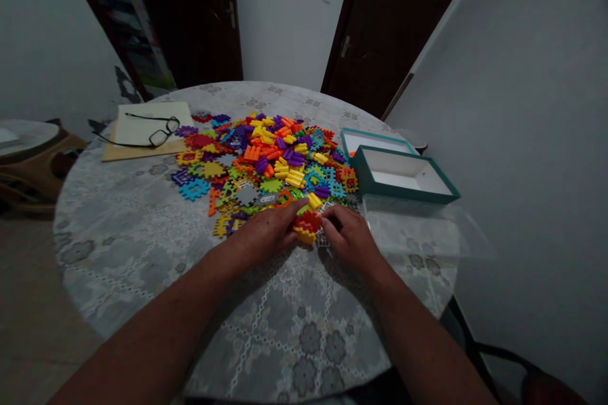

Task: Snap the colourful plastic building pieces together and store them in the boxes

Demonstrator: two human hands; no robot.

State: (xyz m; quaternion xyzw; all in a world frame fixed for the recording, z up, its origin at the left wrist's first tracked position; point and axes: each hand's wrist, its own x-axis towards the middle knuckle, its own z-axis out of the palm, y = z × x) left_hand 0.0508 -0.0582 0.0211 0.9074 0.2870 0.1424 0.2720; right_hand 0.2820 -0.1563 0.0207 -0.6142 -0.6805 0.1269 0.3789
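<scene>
At the near edge of a heap of colourful plastic building pieces (pixel 273 158), both hands meet around a small joined block of toothed building pieces (pixel 308 224), red on top and yellow-orange along the front. My left hand (pixel 275 228) is closed on its left side, thumb along the top. My right hand (pixel 349 234) is curled at the block's right side, its thumb and forefinger pinched against or very near the red piece. Beneath and beside the right fingertips lies a white lattice piece (pixel 323 239). A yellow ribbed connector (pixel 314 201) rests just beyond the block.
Black-framed glasses (pixel 159 138) lie on a paper pad (pixel 185 112) at the left. An open green box (pixel 403 193), its lid (pixel 375 139) and a clear plastic cover (pixel 422 228) are at the right. A patterned cloth (pixel 128 234) covers the round table.
</scene>
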